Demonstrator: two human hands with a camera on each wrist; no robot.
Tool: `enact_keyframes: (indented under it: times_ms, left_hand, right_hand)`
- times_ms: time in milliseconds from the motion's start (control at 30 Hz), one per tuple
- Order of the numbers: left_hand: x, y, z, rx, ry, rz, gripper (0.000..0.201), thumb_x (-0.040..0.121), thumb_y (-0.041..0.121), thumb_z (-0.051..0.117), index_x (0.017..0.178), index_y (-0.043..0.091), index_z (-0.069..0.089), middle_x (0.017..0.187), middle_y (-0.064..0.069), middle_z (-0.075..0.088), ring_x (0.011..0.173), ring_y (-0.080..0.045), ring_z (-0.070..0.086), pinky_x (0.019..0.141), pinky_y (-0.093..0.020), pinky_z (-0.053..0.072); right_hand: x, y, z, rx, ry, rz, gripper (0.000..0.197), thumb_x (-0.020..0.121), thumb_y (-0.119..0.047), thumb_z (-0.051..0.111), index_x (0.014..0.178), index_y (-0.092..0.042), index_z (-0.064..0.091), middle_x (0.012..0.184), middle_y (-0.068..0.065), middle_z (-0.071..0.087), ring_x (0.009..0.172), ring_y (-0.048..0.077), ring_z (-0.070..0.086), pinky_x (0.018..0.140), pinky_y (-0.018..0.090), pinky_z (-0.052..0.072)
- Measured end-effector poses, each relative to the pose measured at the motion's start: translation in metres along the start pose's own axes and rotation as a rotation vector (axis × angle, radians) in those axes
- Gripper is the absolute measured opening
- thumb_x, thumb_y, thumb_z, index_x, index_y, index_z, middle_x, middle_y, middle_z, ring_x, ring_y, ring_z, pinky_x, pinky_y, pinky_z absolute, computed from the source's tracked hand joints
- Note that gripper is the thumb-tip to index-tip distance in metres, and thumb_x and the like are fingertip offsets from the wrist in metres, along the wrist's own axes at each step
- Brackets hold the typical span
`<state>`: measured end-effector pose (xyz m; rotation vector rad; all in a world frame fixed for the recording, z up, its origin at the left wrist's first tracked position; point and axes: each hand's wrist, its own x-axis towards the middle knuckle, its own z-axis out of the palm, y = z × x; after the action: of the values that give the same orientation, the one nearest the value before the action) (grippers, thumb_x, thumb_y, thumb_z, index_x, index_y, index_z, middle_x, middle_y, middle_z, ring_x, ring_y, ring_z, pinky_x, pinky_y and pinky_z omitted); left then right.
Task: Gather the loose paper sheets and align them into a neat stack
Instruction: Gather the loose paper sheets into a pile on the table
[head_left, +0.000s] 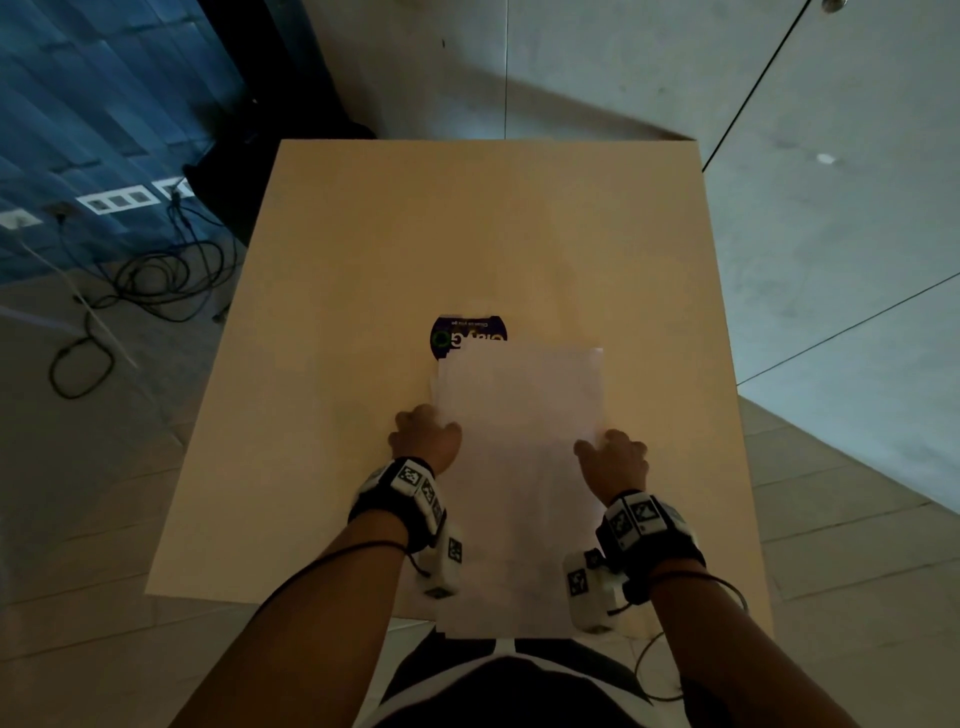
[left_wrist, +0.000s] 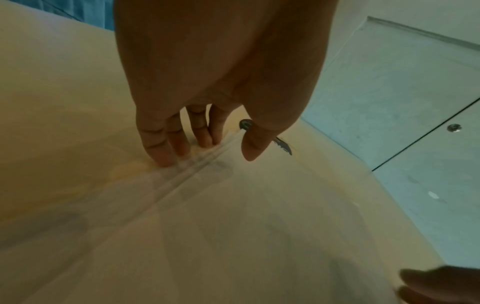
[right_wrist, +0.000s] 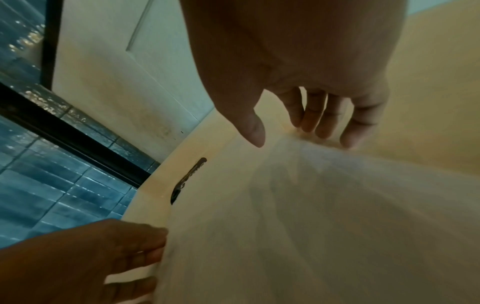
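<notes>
1. A dark round sticker (head_left: 469, 335) lies on the surface (head_left: 363, 260) at the far edge of the paper sheets (head_left: 519, 467). It carries pale lettering, upside down from the head view and partly covered, too blurred to read.
2. A green ring mark sits at the sticker's left end.
3. Both wrist bands (head_left: 415, 483) carry black-and-white square code markers, with no readable text.

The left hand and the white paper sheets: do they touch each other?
Touching. In the left wrist view, the fingertips of the left hand press against the left edge of the white paper sheets.
</notes>
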<state>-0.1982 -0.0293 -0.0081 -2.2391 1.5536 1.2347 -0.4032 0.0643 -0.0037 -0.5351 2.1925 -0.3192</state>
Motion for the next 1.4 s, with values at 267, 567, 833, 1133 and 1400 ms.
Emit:
enact_keyframes:
  times_ms: [267,567,833,1133,1400]
  left_hand:
    - [-0.004,-0.020,-0.009,-0.101,-0.056,-0.018,0.077,0.083,0.046,0.058,0.148,0.017,0.028,0.151,-0.013,0.028,0.135,-0.037,0.034,0.112,-0.044,0.033]
    - [-0.052,-0.067,0.030,-0.036,-0.113,0.046,0.070,0.083,0.037,0.057,0.145,0.020,0.030,0.142,-0.013,0.034,0.125,-0.035,0.045,0.109,-0.040,0.037]
    - [-0.049,-0.071,0.019,-0.076,-0.067,-0.029,0.068,0.085,0.038,0.059,0.143,0.014,0.033,0.144,-0.014,0.034,0.126,-0.034,0.046,0.106,-0.037,0.039]
    - [-0.053,-0.066,0.018,-0.046,-0.164,0.011,0.071,0.081,0.047,0.059,0.140,0.012,0.039,0.139,-0.012,0.045,0.124,-0.031,0.049,0.103,-0.033,0.041]
    - [-0.019,-0.018,-0.011,-0.043,-0.084,0.041,0.071,0.091,0.039,0.052,0.150,0.012,0.023,0.154,-0.016,0.023,0.138,-0.035,0.034,0.115,-0.037,0.030]
  right_hand:
    - [0.004,0.004,-0.014,0.026,-0.013,0.052,0.064,0.088,-0.037,0.062,0.140,-0.003,0.045,0.144,0.021,0.034,0.132,0.044,0.036,0.105,0.048,0.035]
    - [-0.024,0.041,0.004,-0.088,-0.108,-0.012,0.067,0.089,-0.036,0.060,0.144,-0.004,0.038,0.143,0.021,0.036,0.130,0.043,0.039,0.107,0.044,0.033]
    - [-0.020,0.042,-0.006,-0.055,-0.035,0.033,0.068,0.089,-0.038,0.060,0.145,-0.004,0.038,0.146,0.021,0.031,0.132,0.046,0.038,0.110,0.048,0.035]
    - [-0.025,0.036,-0.002,-0.111,-0.090,-0.004,0.065,0.090,-0.039,0.058,0.142,-0.003,0.042,0.142,0.021,0.037,0.129,0.043,0.043,0.110,0.046,0.035]
    - [0.011,-0.002,-0.017,-0.086,-0.065,-0.021,0.065,0.093,-0.042,0.055,0.145,-0.005,0.041,0.148,0.021,0.035,0.134,0.042,0.038,0.107,0.045,0.035]
